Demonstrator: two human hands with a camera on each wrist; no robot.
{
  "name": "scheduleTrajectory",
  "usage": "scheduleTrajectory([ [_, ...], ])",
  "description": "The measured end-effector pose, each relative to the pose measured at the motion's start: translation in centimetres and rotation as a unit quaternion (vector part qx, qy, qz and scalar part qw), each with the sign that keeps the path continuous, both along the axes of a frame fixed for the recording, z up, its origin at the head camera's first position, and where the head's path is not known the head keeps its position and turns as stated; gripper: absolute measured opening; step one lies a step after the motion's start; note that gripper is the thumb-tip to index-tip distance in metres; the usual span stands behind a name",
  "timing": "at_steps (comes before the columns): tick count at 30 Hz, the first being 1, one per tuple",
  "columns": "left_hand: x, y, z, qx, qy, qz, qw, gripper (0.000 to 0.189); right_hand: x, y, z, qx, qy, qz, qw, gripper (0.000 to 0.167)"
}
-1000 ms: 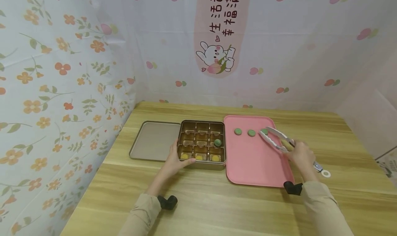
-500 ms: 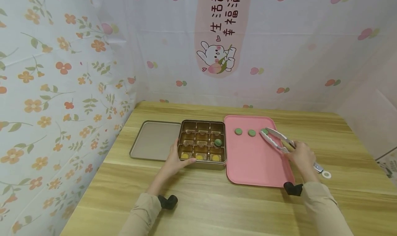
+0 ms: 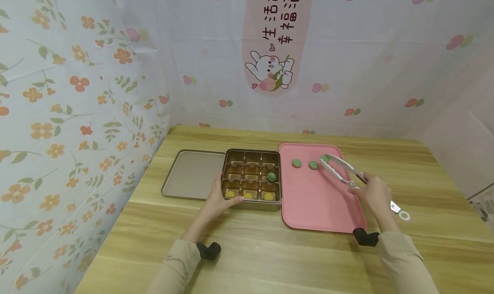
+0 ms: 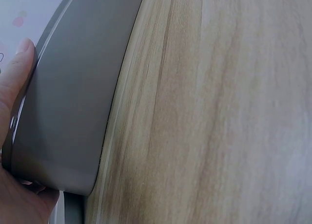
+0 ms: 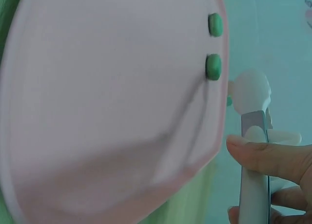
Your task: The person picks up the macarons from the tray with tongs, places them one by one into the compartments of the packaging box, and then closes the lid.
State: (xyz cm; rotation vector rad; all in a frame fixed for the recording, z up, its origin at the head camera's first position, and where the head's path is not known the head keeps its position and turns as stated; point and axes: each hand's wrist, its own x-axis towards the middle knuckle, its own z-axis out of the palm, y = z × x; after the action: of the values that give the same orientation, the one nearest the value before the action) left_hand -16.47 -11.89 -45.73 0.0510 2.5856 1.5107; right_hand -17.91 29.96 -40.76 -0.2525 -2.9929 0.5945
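Observation:
My left hand (image 3: 216,201) holds the near left corner of a bronze tin box (image 3: 254,205), its thumb lying over the front rim. Clear dividers split the box into several compartments. Yellow round cookies (image 3: 268,196) lie in the front row, and one green round cookie (image 3: 272,177) sits in the middle row at the right. With my right hand (image 3: 374,195) I grip metal tongs (image 3: 349,167). Between the tong tips is another green cookie (image 3: 325,157), over the pink tray's far right part. In the right wrist view the tongs' pale scalloped end (image 5: 251,92) mostly hides that cookie.
On the pink tray (image 3: 320,208), just right of the box, two green cookies (image 3: 313,165) lie near the far edge. The tin's flat lid (image 3: 194,176) rests left of the box. Printed cloth (image 3: 216,71) hangs behind the wooden table (image 3: 251,251).
The tongs have closed in on the rightmost green cookie and lifted it, moving slightly up and left. My left hand stays on the box corner.

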Motion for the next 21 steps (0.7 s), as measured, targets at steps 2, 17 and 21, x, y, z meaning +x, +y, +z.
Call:
scheduleTrajectory([
  [2, -0.1, 0.0, -0.1, -0.003, 0.0, 0.0, 1.0, 0.113, 0.1, -0.3, 0.3, 0.001, 0.002, 0.009, 1.0, 0.067],
  [17, -0.1, 0.0, -0.1, -0.012, 0.003, -0.002, 0.9999, 0.114, -0.3, -4.6, 2.3, 0.012, 0.05, 0.099, 0.9938, 0.061],
  [21, -0.1, 0.0, -0.1, -0.01, 0.001, -0.001, 0.9999, 0.114, -0.3, -6.3, 2.9, -0.014, 0.044, 0.115, 0.9923, 0.056],
])
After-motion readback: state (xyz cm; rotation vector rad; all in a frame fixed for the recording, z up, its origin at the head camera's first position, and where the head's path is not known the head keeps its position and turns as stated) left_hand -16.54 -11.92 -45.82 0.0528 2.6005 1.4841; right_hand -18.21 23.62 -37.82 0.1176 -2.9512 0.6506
